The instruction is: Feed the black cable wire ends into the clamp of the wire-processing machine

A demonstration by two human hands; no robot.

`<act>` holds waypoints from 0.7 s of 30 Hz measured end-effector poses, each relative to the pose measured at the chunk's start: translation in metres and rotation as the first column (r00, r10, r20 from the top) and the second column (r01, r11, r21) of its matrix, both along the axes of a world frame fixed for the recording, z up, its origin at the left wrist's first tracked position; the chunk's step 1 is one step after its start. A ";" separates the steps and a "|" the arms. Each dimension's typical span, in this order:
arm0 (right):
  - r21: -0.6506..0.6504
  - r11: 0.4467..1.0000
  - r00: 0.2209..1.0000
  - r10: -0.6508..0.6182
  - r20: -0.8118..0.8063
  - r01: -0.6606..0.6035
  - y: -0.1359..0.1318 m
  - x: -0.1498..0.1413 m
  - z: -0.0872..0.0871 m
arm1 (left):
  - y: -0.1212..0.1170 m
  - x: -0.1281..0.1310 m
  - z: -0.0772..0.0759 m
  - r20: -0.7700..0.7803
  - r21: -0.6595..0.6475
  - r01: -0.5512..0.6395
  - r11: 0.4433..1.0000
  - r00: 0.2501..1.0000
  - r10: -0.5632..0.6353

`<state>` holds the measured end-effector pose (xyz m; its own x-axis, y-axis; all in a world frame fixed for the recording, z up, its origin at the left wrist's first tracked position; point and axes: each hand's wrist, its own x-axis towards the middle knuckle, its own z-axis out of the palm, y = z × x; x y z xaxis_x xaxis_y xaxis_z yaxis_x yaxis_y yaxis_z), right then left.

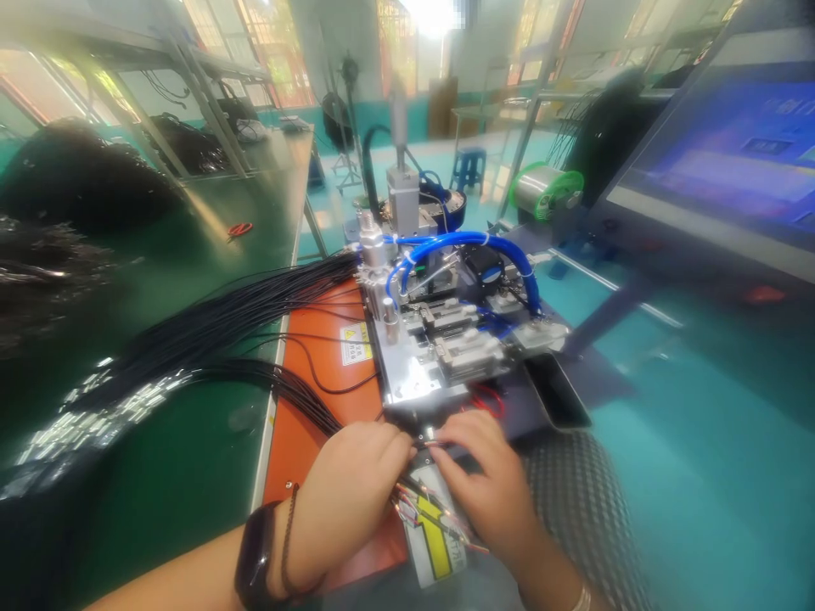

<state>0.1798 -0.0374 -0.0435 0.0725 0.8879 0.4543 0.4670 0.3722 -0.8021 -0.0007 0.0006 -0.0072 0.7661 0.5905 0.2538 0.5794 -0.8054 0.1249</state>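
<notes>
My left hand (356, 471) is closed around a small bunch of black cables (311, 403) at the front of the machine. Below its fingers, stripped cable ends with thin red and white wires (424, 509) fan out. My right hand (490, 479) pinches the thin end of a cable between thumb and fingers, close to the left fingertips. Both hands are just in front of the machine's metal plate (411, 382). A small metal part (429, 433) is partly hidden by the right fingers.
An orange panel (318, 339) lies left of the machine, with long black cables (235, 314) draped over it from a green table (210, 458). Blue hoses (471, 242) arch over the machine. A phone (557, 390) rests at its right. A screen (739, 153) and a wire spool (548, 191) stand beyond.
</notes>
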 end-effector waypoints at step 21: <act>-0.256 0.964 0.985 -0.103 -0.135 0.065 -0.005 -0.014 0.005 | -0.003 -0.004 -0.005 0.067 0.185 -0.021 0.982 0.998 0.008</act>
